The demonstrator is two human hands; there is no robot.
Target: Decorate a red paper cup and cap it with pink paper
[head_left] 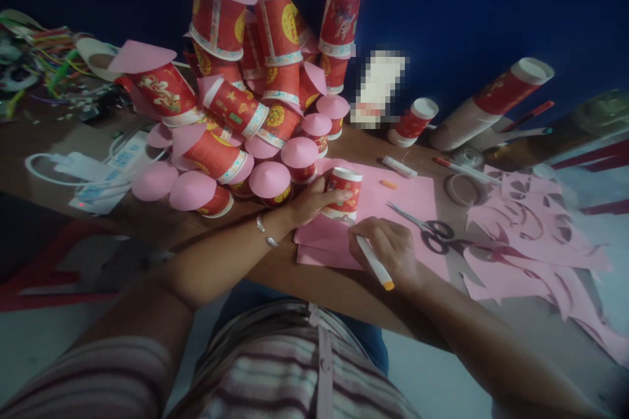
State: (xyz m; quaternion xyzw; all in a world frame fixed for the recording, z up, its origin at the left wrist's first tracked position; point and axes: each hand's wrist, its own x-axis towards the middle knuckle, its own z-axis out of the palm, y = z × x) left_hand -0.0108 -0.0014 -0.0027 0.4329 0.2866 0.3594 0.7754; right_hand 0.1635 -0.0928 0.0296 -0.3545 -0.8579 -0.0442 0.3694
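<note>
My left hand (310, 201) is wrapped round a red patterned paper cup (344, 188), which stands upside down on pink paper sheets (403, 200). In my right hand (390, 245) is a white marker (373, 262) with an orange end pointing toward me. Its front end is by the cup's lower rim; the tip is too blurred to make out. Behind the cup lie a small orange cap (388, 184) and a white glue stick or tube (400, 167). Scissors (432, 232) with dark handles rest right of my right hand.
Several red cups with pink cone tops (269, 180) are piled at the left and back. A stack of cups (491, 101) leans at the back right, near pink paper scraps (531, 222) and a tape roll (462, 190). A power strip (113, 170) lies left.
</note>
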